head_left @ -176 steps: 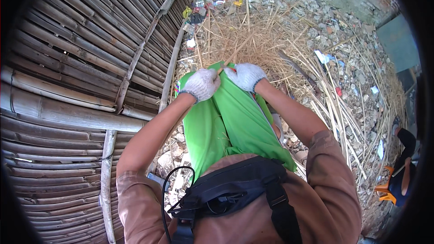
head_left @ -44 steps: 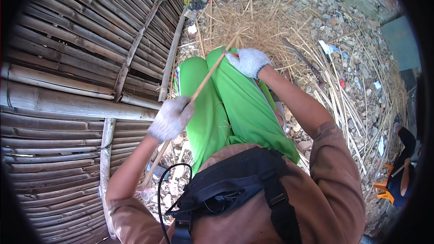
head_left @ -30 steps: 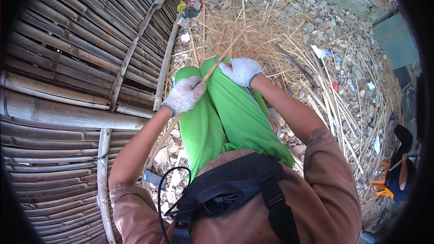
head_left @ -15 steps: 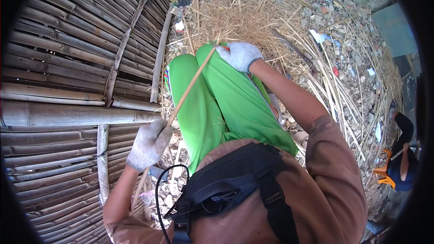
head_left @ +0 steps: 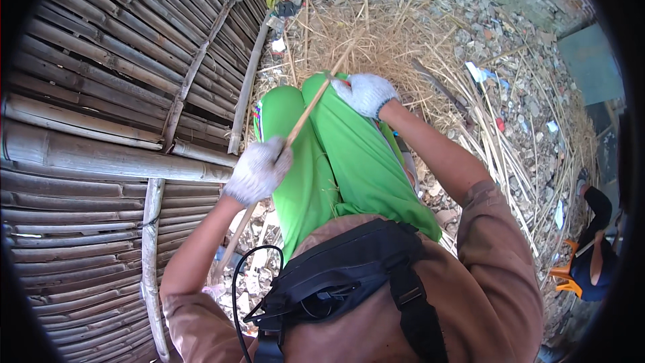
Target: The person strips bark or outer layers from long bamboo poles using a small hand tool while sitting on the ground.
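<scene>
Bamboo strip held across green-trousered knees.
Left hand fisted round it low down — right hand pinching it higher.

Bamboo wall at left, straw heap ahead, rubble to the right.
</scene>
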### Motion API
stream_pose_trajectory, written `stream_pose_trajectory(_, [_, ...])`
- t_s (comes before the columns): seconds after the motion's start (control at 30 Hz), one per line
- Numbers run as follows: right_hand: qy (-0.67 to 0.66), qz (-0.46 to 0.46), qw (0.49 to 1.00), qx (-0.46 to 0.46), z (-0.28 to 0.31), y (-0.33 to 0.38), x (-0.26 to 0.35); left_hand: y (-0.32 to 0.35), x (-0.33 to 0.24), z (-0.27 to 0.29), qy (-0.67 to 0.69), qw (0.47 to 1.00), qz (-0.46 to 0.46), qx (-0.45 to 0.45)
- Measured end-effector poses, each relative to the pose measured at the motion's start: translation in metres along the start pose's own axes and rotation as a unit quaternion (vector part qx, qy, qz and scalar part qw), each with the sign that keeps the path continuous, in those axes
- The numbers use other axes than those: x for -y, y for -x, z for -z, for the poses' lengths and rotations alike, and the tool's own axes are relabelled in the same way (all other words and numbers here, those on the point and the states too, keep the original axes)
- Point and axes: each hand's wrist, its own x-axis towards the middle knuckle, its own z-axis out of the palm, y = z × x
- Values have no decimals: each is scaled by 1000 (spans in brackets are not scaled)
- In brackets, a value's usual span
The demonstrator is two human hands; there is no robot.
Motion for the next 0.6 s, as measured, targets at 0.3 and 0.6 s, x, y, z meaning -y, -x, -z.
stream_pose_trajectory(0.3, [11, -5, 1000, 1, 3, 6, 5, -142, 19, -33, -91, 985, -142, -42])
stream_pose_trajectory(0.6, [-29, -31, 999, 32, 6, 4, 8, -52, 16, -3, -93, 991, -92, -19])
